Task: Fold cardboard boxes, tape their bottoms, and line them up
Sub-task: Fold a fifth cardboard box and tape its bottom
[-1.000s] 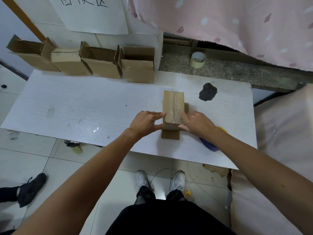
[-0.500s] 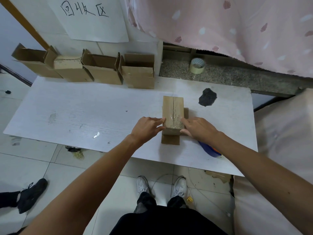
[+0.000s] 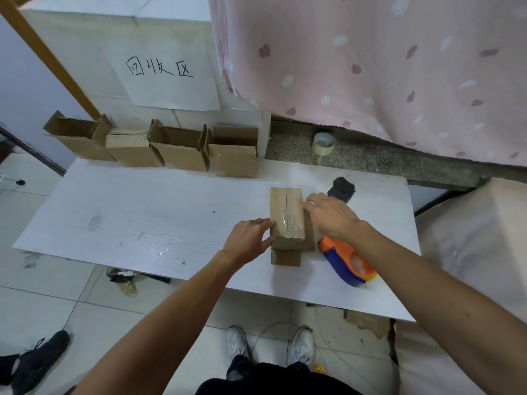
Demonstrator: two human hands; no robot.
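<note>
Brown cardboard under both hands. Left hand (image 3: 251,240): fingers (image 3: 263,222) nearly straight, tips pressed to the left side of the box (image 3: 286,218), thumb against its near-left corner. Right hand (image 3: 330,215): fingers (image 3: 309,201) close together, laid flat over the box's right top edge.

The box stands centre-right of the frame on the white worktop (image 3: 142,218). Its seamed face is up, with clear tape over the near end and flaps splayed beneath at the near and right sides.

Orange-and-blue tape dispenser (image 3: 346,262) lies just right of the box, under the right wrist. Dark patch (image 3: 341,189) on the worktop beyond the right hand.

Row of four open boxes (image 3: 154,146) stands side by side at the worktop's far edge, upper left. Tape roll (image 3: 322,143) sits on the stone ledge (image 3: 385,161), upper centre.
</note>
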